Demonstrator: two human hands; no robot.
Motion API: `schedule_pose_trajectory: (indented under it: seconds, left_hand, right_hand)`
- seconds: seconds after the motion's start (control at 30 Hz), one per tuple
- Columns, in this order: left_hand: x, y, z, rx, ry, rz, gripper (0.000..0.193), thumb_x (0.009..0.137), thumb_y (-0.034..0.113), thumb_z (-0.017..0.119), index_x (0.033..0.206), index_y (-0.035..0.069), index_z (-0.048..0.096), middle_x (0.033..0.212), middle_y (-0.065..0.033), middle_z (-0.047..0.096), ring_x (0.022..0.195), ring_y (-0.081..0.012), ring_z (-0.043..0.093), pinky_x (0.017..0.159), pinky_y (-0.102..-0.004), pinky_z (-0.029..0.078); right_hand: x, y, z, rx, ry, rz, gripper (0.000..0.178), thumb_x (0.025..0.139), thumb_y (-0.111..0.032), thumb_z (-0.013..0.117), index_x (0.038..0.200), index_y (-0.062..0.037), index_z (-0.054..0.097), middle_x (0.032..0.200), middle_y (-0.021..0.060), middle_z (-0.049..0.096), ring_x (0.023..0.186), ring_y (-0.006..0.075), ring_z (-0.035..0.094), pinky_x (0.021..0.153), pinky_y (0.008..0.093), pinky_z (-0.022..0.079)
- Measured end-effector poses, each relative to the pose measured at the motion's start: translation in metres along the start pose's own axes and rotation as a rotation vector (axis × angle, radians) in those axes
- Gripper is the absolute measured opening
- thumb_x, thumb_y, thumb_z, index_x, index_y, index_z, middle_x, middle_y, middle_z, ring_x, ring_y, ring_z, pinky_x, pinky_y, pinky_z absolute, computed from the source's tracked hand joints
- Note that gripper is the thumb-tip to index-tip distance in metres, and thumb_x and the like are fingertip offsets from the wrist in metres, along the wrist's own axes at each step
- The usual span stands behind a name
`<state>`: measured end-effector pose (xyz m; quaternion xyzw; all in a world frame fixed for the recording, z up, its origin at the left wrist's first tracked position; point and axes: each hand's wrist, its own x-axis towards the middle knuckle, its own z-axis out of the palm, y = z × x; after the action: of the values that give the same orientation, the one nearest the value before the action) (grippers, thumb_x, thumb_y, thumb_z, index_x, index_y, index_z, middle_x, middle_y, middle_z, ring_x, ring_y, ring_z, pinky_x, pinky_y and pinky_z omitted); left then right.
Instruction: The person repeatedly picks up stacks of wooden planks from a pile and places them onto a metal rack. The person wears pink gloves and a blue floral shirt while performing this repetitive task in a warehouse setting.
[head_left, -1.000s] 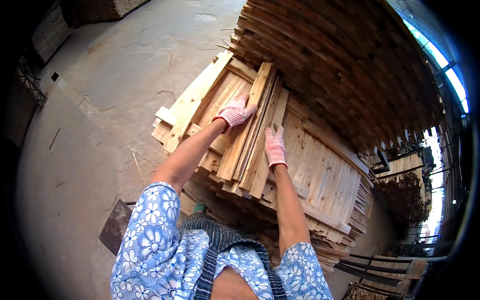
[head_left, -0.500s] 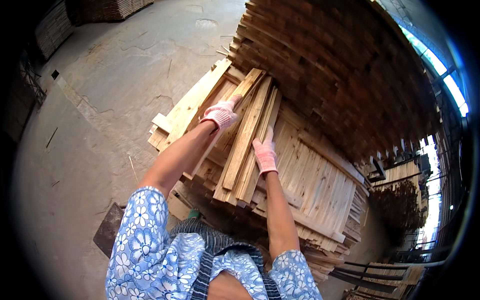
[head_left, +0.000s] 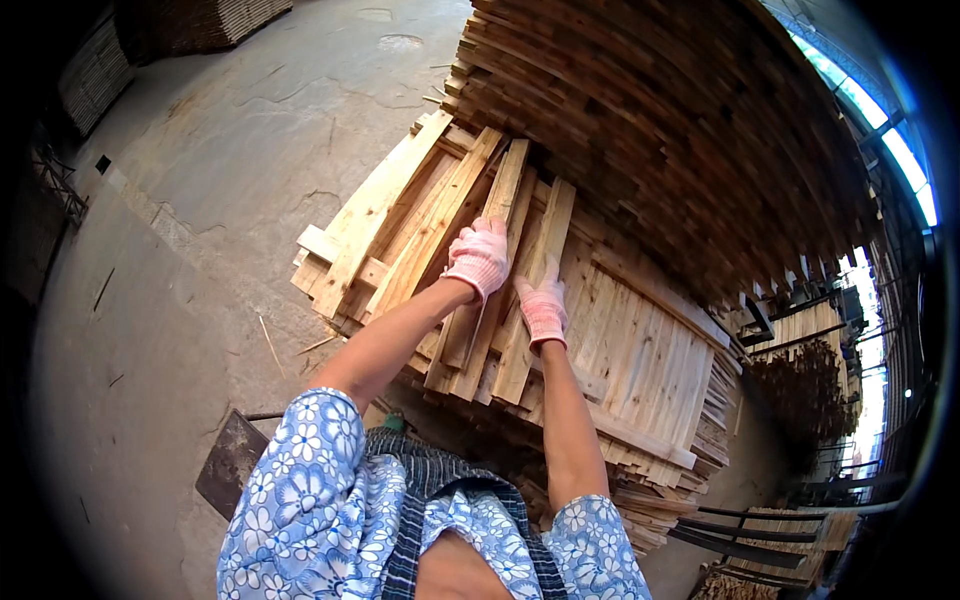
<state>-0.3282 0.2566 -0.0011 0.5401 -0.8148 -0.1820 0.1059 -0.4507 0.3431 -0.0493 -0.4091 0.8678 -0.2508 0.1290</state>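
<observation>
My left hand (head_left: 478, 258), in a pink knitted glove, has its fingers curled round a narrow wooden board (head_left: 508, 178) in the middle of the stack. Close to its right, my right hand (head_left: 543, 308), gloved alike, grips another pale board (head_left: 556, 218) along its edge. That board lies slanted, its near end beyond the stack's front edge. Left of my hands, a separate plank (head_left: 440, 225) rests at a slant across the crosswise strips. The gloves hide part of both gripped boards.
A tall dark stack of boards (head_left: 660, 130) rises just beyond my hands. On the right, a layer of pale boards (head_left: 640, 350) lies between crosswise strips. A wide plank (head_left: 385, 210) lies at the left edge. The concrete floor (head_left: 200, 280) bears loose splinters.
The bundled boards have spread apart: one plank now lies to the left, and another has shifted right under my right hand. My left hand has moved right and nearer to me.
</observation>
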Motion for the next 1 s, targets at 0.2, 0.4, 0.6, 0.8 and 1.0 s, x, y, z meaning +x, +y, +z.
schedule_pose_trajectory:
  seconds: [0.2, 0.4, 0.6, 0.8, 1.0]
  left_hand:
    - [-0.01, -0.017, -0.078, -0.396, -0.116, -0.046, 0.079, 0.081, 0.032, 0.065, 0.154, 0.019, 0.04, 0.129, -0.0255, 0.055, 0.125, -0.0427, 0.055, 0.101, -0.0467, 0.05]
    - [-0.002, -0.093, -0.136, 0.024, -0.014, -0.069, 0.078, 0.083, 0.029, 0.07, 0.155, 0.026, 0.039, 0.141, -0.0269, 0.044, 0.129, -0.0472, 0.048, 0.105, -0.0496, 0.048]
    - [0.03, -0.161, -0.051, 0.067, -0.025, -0.218, 0.076, 0.094, 0.009, 0.055, 0.161, 0.028, 0.025, 0.158, -0.0314, 0.027, 0.131, -0.0468, 0.052, 0.107, -0.0501, 0.048]
    - [0.04, -0.151, -0.093, 0.001, -0.083, -0.138, 0.07, 0.095, 0.002, 0.048, 0.158, 0.028, 0.032, 0.15, -0.0232, 0.039, 0.128, -0.0447, 0.056, 0.102, -0.0522, 0.052]
    - [0.053, -0.192, -0.095, 0.003, -0.152, -0.019, 0.072, 0.098, 0.045, 0.06, 0.16, 0.026, 0.028, 0.151, -0.0332, 0.034, 0.132, -0.0506, 0.05, 0.108, -0.0541, 0.046]
  right_hand:
    - [0.002, 0.019, -0.014, 0.379, -0.063, -0.088, 0.086, 0.086, -0.035, 0.072, 0.157, -0.0175, 0.028, 0.129, 0.0224, 0.066, 0.12, 0.0398, 0.062, 0.102, 0.0442, 0.048]
    - [-0.005, -0.018, 0.025, 0.424, -0.027, -0.155, 0.087, 0.087, -0.032, 0.07, 0.159, -0.0184, 0.024, 0.128, 0.0264, 0.065, 0.117, 0.0428, 0.063, 0.1, 0.0467, 0.049]
    - [-0.013, -0.076, 0.012, 0.105, -0.09, -0.124, 0.09, 0.087, -0.031, 0.067, 0.161, -0.0202, 0.018, 0.124, 0.0368, 0.058, 0.116, 0.0484, 0.061, 0.099, 0.0504, 0.051]
    - [-0.01, -0.105, 0.015, -0.056, -0.061, 0.014, 0.087, 0.087, -0.029, 0.066, 0.161, -0.02, 0.021, 0.124, 0.0347, 0.057, 0.114, 0.0494, 0.061, 0.097, 0.0518, 0.052]
    - [-0.021, -0.069, -0.012, 0.064, 0.008, -0.034, 0.089, 0.085, -0.028, 0.072, 0.159, -0.0103, 0.026, 0.133, 0.029, 0.06, 0.121, 0.0424, 0.06, 0.104, 0.0454, 0.048]
